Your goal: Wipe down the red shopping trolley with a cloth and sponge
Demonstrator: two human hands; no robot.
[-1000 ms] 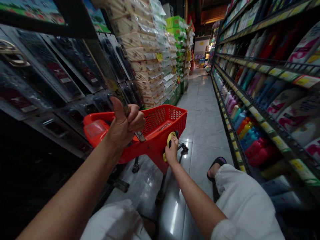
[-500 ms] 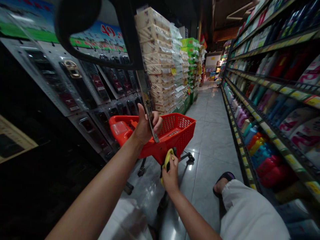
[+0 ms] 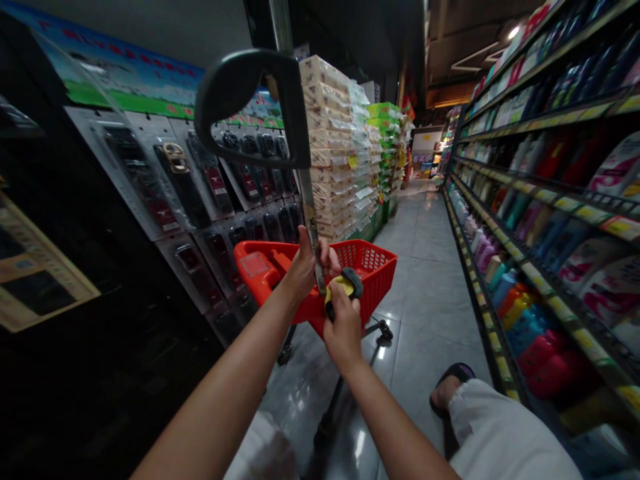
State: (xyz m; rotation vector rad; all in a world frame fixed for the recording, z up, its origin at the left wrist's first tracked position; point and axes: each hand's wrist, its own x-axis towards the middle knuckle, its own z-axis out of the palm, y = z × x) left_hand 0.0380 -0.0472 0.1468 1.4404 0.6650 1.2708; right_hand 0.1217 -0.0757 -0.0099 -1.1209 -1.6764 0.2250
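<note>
My left hand point(image 3: 299, 275) is closed around the metal blade of what looks like a handsaw point(image 3: 306, 127), thumb on the near side. The tool stands nearly upright, its black looped handle at the top and the blade's end pointing down. My right hand point(image 3: 344, 328) pinches a folded yellow and dark grey cloth point(image 3: 353, 283) close beside the blade's lower end; whether they touch I cannot tell. Just beyond both hands is a red plastic shopping cart point(image 3: 257, 270) with a perforated basket, partly hidden by them.
Packaged belts point(image 3: 177, 177) hang on the display at left. Stacked paper packs point(image 3: 330, 153) stand behind the cart. Shelves of bottles point(image 3: 530, 313) line the right side. A grey tiled aisle point(image 3: 420, 253) runs ahead, and my sandalled foot point(image 3: 450, 387) rests on it.
My right hand has risen with the cloth from below the blade to beside its lower end. In view, the saw, left hand and cart sit slightly lower and further right.
</note>
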